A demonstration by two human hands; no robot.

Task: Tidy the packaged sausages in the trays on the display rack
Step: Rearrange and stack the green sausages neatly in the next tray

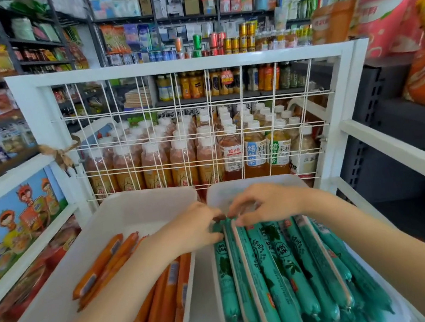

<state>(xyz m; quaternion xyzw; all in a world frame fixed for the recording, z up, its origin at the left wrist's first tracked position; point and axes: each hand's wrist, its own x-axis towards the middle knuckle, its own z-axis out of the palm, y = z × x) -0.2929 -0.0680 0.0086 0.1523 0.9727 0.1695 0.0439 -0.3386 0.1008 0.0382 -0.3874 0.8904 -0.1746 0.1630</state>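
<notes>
Two white plastic trays sit side by side on the white display rack. The right tray (213, 197) is packed with several green packaged sausages (284, 269) lying lengthwise. The left tray (139, 200) holds orange packaged sausages (169, 301); some lie askew at its left side (102, 264). My left hand (191, 228) reaches across the gap and pinches the far ends of the leftmost green sausages. My right hand (265, 201) rests on the far ends of the same green sausages, fingers curled on them. The two hands almost touch.
A white wire grid panel (200, 123) stands right behind the trays, with rows of bottled tea (156, 164) beyond it. Shelves of snacks line the left, instant noodle tubs the right. The rack's white frame (387, 144) runs along the right.
</notes>
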